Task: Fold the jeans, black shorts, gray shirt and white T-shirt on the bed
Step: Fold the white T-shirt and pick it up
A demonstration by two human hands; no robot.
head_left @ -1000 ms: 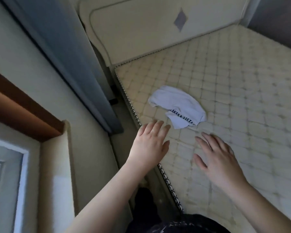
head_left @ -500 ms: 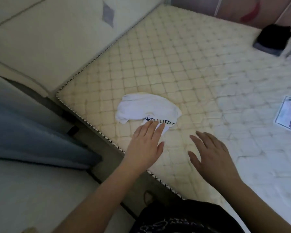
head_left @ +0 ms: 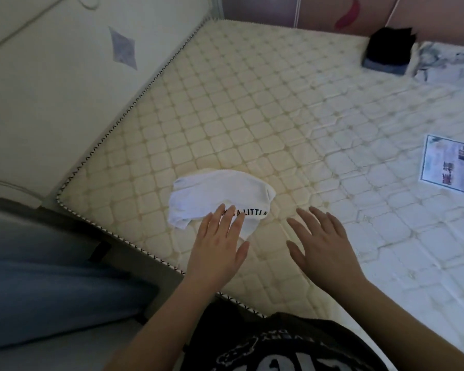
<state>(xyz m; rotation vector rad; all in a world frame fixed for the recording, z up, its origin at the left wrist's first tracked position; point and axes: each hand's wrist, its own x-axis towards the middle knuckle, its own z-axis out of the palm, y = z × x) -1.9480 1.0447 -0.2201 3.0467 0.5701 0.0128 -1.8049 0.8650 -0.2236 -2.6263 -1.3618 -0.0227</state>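
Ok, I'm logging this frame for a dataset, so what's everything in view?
white T-shirt: one, white with black lettering, crumpled near the bed's near-left corner
mattress: one, cream, quilted
folded clothes: one pile, black on gray-blue, far right
pale patterned cloth: one, beside that pile
printed sheet: one, blue-edged, right side
headboard: one, off-white, left
left hand: open, fingertips over the T-shirt's near edge
right hand: open, over bare mattress

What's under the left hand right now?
The left hand lies fingers-straight over the white T-shirt's near edge, covering part of its lettering; the mattress lies below. Actual contact can't be confirmed.
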